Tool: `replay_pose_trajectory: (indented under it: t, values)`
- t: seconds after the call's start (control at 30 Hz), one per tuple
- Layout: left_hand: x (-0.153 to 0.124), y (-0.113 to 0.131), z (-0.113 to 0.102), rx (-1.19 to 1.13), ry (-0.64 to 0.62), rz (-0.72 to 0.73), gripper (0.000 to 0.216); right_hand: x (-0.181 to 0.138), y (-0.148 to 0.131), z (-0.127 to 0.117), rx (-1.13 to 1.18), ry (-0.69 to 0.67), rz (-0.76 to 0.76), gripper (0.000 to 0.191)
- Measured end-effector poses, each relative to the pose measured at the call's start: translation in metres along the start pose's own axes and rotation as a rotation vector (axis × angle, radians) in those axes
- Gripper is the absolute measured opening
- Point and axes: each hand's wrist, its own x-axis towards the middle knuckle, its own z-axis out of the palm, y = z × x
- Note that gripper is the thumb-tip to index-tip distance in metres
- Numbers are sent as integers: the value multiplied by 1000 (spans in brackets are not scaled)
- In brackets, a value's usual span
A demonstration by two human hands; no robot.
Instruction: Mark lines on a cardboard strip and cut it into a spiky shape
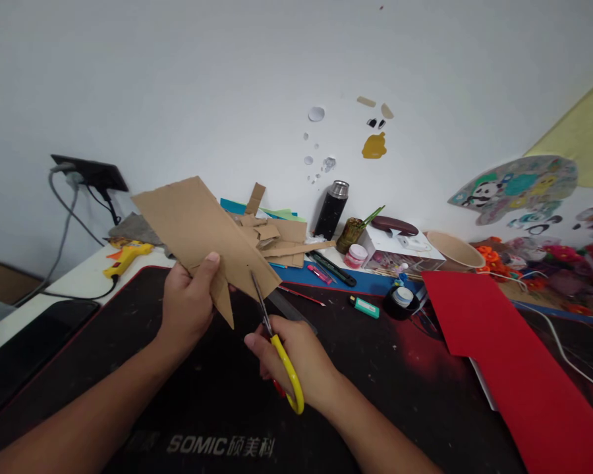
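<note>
A flat piece of brown cardboard (pixel 202 220) is held up at a tilt above the black desk mat. My left hand (pixel 190 296) grips its lower left edge, thumb on the near face and the other fingers mostly hidden behind. Below that hand a pointed cardboard flap hangs down. My right hand (pixel 291 355) is closed around the yellow and red handles of a pair of scissors (pixel 291 375). The scissor blades reach up to the cardboard's lower right part, one blade lying across its near face. Whether the other blade is behind the sheet I cannot tell.
Cardboard scraps (pixel 277 237) are heaped by the wall beside a black thermos (pixel 332 210). A yellow glue gun (pixel 126 257) and a phone (pixel 34 349) lie left. A teal lighter (pixel 364 307), a black utility knife (pixel 332 266) and red card (pixel 514 368) lie right.
</note>
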Motion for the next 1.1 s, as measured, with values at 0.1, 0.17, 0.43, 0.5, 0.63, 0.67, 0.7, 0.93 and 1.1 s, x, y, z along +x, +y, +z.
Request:
replay_pose_trajectory:
  t: [0.1, 0.17, 0.43, 0.5, 0.63, 0.67, 0.7, 0.93, 1.1]
  values:
    - [1, 0, -2, 16, 4, 10, 26, -1, -8, -4, 59, -58, 46, 27]
    - [1, 1, -2, 27, -8, 22, 28, -2, -11, -7, 86, -89, 69, 30]
    - [-2, 12, 0, 37, 8, 45, 29, -5, -8, -14, 217, -228, 30, 71]
    - [-3, 13, 0, 38, 6, 48, 28, -5, -9, -14, 201, -210, 7, 67]
    - [-3, 11, -1, 30, -22, 45, 25, -5, -11, -9, 200, -178, 76, 51]
    - [-3, 10, -1, 30, -28, 40, 25, -4, -11, -7, 200, -171, 93, 46]
    - [-3, 9, -1, 27, -32, 35, 25, -4, -11, -6, 192, -159, 97, 41]
    - [-3, 13, 2, -1, -37, -32, 24, -5, -6, -5, 96, -80, 61, 35]
    - [-4, 13, -1, 6, -38, 19, 28, -4, -4, -4, 66, -47, 46, 35]
